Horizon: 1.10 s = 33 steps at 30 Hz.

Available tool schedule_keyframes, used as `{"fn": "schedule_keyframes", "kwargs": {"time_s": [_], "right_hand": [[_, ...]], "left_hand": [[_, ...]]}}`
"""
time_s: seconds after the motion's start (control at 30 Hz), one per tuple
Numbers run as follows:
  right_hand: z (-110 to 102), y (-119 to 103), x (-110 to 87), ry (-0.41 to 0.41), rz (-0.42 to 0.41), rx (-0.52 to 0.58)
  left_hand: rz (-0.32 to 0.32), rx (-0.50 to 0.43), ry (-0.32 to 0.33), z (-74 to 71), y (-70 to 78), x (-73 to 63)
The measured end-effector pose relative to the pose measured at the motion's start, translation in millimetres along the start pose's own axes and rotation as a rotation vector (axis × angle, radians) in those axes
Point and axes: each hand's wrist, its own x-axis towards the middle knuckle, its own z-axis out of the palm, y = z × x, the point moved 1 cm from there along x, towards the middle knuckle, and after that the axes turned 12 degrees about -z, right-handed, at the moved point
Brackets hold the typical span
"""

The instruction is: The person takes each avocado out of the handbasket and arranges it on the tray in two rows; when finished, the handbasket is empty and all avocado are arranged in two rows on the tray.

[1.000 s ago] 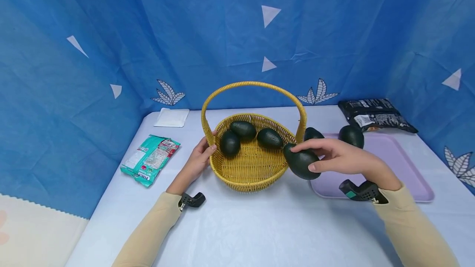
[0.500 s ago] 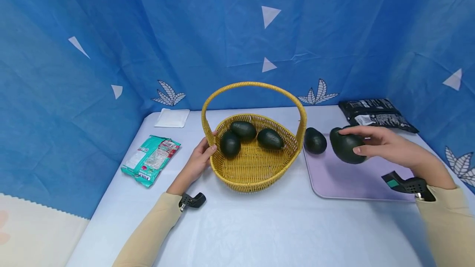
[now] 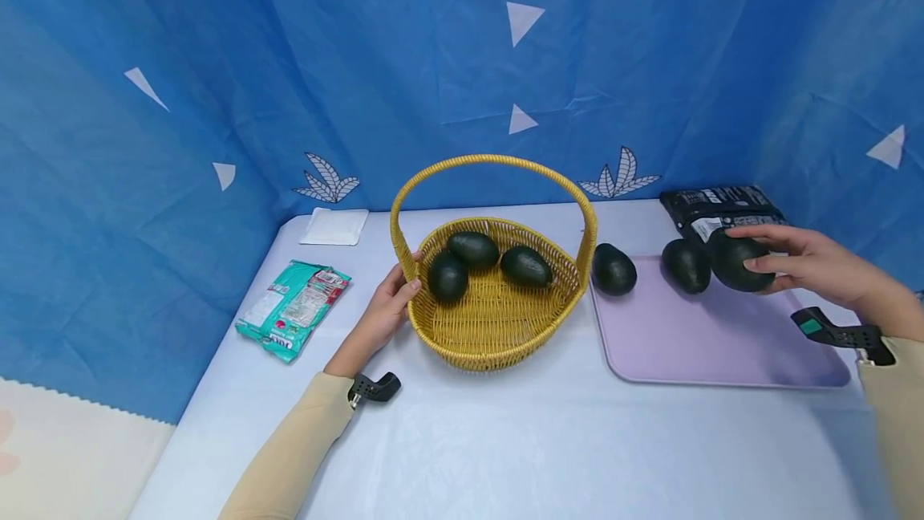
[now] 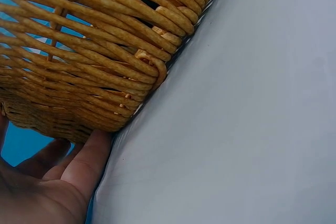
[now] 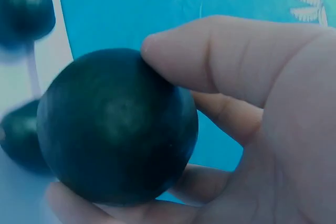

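My right hand [image 3: 808,263] holds a dark green avocado [image 3: 736,260] between thumb and fingers, over the back right of the lilac tray [image 3: 693,343]. In the right wrist view the avocado [image 5: 118,129] is seen end-on. Two more avocados lie at the tray's back edge, one avocado [image 3: 686,266] close beside the held one and another avocado [image 3: 614,270] at the left corner. My left hand [image 3: 390,303] grips the left side of a yellow wicker basket [image 3: 476,361], by the handle's foot; its fingers [image 4: 86,163] press the woven wall. Three avocados sit inside, including one avocado [image 3: 526,267] on the right.
A black packet [image 3: 722,211] lies behind the tray. On the left are a teal packet [image 3: 294,310] and a small white packet [image 3: 334,227]. The basket's tall handle [image 3: 494,159] arches up in front of the blue curtain [image 3: 404,62].
My right hand has carried the avocado away from the basket's right rim, rightward across to the tray's back right. My left hand has stayed at the basket.
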Motion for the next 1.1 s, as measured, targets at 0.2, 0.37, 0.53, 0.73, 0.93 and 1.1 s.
{"fn": "schedule_keyframes", "kwargs": {"time_s": [0.2,0.37,0.53,0.73,0.93,1.1], "right_hand": [[-13,17,4.7,-0.012,0.069,0.003],[-17,27,6.2,-0.035,0.133,0.001],[-17,34,7.0,-0.044,0.16,-0.019],[-16,41,6.4,-0.044,0.174,-0.025],[-17,48,5.3,-0.058,0.186,-0.036],[-14,53,5.1,-0.057,0.214,-0.062]], "left_hand": [[0.004,-0.018,-0.001,0.0,0.4,-0.3],[0.012,-0.013,0.001,1.0,0.2,-0.6],[0.009,-0.022,0.001,1.7,0.2,-0.8],[0.006,-0.018,-0.007,1.0,-0.2,-1.0],[0.001,-0.016,-0.009,1.1,0.1,-0.4],[0.001,-0.017,-0.007,1.9,0.6,0.1]]}}
